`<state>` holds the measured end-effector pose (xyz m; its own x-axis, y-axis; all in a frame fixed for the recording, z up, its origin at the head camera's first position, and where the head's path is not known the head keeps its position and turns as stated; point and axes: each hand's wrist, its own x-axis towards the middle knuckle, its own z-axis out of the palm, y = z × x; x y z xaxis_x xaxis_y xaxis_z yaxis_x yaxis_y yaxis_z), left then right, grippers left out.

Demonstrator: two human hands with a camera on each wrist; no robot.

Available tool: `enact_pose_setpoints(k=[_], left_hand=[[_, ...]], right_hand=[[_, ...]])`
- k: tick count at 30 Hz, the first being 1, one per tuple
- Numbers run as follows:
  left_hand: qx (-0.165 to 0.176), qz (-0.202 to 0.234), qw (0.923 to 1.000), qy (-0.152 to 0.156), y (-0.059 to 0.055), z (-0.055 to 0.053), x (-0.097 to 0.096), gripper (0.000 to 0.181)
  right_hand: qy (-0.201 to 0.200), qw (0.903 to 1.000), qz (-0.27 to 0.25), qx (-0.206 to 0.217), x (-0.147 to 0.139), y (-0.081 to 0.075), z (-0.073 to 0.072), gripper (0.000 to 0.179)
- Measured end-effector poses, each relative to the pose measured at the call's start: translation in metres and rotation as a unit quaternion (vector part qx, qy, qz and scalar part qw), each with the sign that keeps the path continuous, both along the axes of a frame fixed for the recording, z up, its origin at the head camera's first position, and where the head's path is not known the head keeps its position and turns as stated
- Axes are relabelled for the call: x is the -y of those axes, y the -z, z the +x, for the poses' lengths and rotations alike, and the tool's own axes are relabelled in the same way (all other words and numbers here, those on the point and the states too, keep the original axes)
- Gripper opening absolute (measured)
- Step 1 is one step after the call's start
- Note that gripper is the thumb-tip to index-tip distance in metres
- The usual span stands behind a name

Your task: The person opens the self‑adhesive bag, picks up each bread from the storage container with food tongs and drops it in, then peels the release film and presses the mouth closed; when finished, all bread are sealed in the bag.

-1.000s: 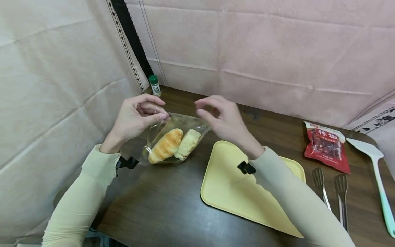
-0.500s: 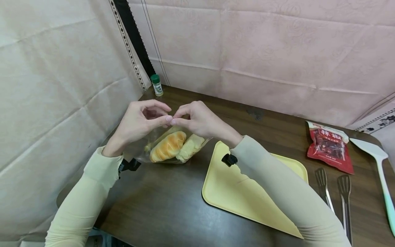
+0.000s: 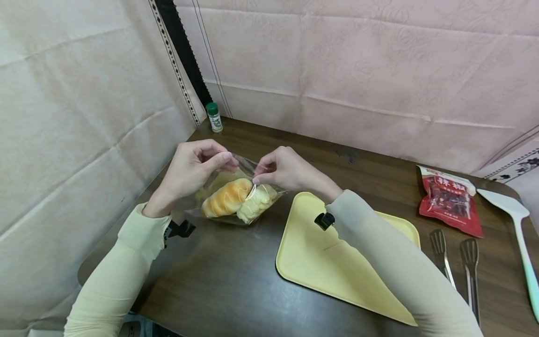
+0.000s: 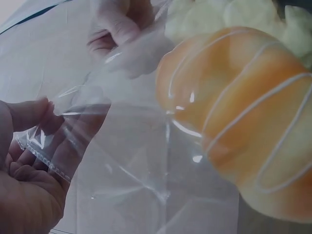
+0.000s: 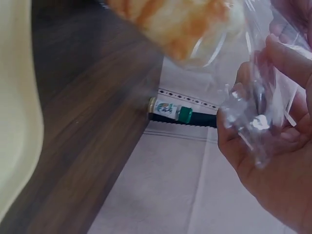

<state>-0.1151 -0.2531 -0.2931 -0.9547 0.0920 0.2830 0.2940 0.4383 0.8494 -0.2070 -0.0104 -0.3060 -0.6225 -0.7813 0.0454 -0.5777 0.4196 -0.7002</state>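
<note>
A clear plastic bag [image 3: 221,218] holds a glazed bread roll [image 3: 227,198] with white icing stripes and a pale, knobbly bread [image 3: 257,204] beside it. My left hand [image 3: 193,171] pinches the bag's upper left edge between thumb and fingers. On the other side, my right hand [image 3: 288,171] pinches the film near the top right, over the pale bread. In the left wrist view the film stretches from my left thumb [image 4: 29,114] across to the roll [image 4: 234,117]. Crumpled film [image 5: 256,117] lies in my right fingers in the right wrist view.
A yellow tray [image 3: 311,262] lies right of the bag, under my right forearm. Farther right are a red food packet [image 3: 450,201], slotted metal tongs [image 3: 470,267] and a white spatula [image 3: 507,206] with a green handle. A green-capped shaker bottle [image 3: 214,118] stands at the back left corner.
My right hand came in from the right to meet the left hand at the bag's top, then drew back right and down with the film, spreading the bag's top wider.
</note>
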Motion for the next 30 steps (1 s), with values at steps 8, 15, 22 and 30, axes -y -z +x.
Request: enact_pose_setpoints(k=[8,15,22,30], left_hand=[[0.001,0.016,0.9998,-0.010,0.001,0.000,0.003,0.018],[0.003,0.032,0.9990,-0.030,0.002,-0.001,0.005,0.021],[-0.006,0.054,0.9983,-0.023,0.005,-0.005,0.007,0.019],[-0.055,-0.005,0.9959,-0.072,0.010,-0.002,0.011,0.019]], right_hand=[[0.032,0.9993,-0.006,0.017,-0.021,0.013,-0.003,0.007],[0.056,0.9966,-0.028,0.053,-0.045,0.024,-0.006,0.005],[0.075,0.9889,-0.084,0.097,-0.061,0.032,-0.001,0.005],[0.114,0.9756,-0.141,0.124,-0.064,0.033,0.011,0.009]])
